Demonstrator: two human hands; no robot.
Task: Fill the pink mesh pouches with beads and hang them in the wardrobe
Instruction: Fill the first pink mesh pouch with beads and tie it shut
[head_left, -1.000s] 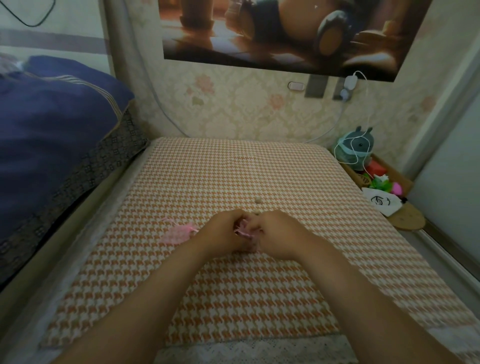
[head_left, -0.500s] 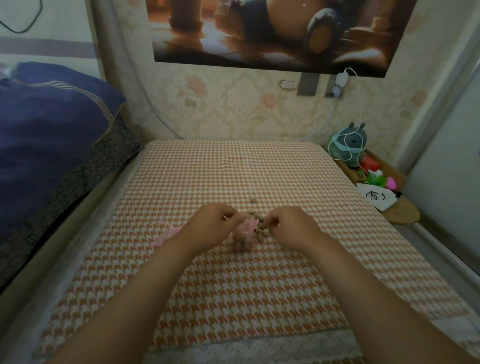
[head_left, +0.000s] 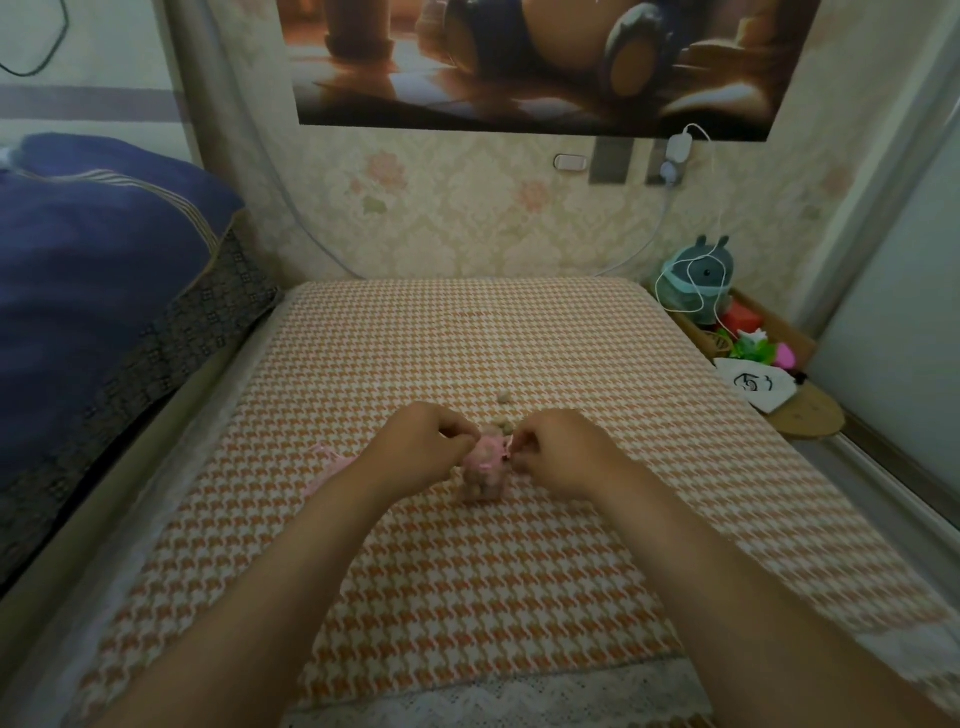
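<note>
Houndstooth cloth (head_left: 519, 571) is covering the worktop (head_left: 779, 467), where the left hand (head_left: 426, 447) and right hand (head_left: 561, 449) are each pinching, grip clenched, the drawstring mouth of a bead-filled pink pouch (head_left: 483, 470) mid-surface. To its left a second pouch (head_left: 332, 462) is lying, a loose bead (head_left: 503, 398) farther off; closing and hanging are seemingly remaining.

Bare left hand (head_left: 421, 447), bare right hand (head_left: 566, 452), two bare forearms (head_left: 291, 571), rounded knuckles

Bead-filled pink mesh pouch (head_left: 484, 467) upright, loose bead (head_left: 503, 397) just beyond
</note>
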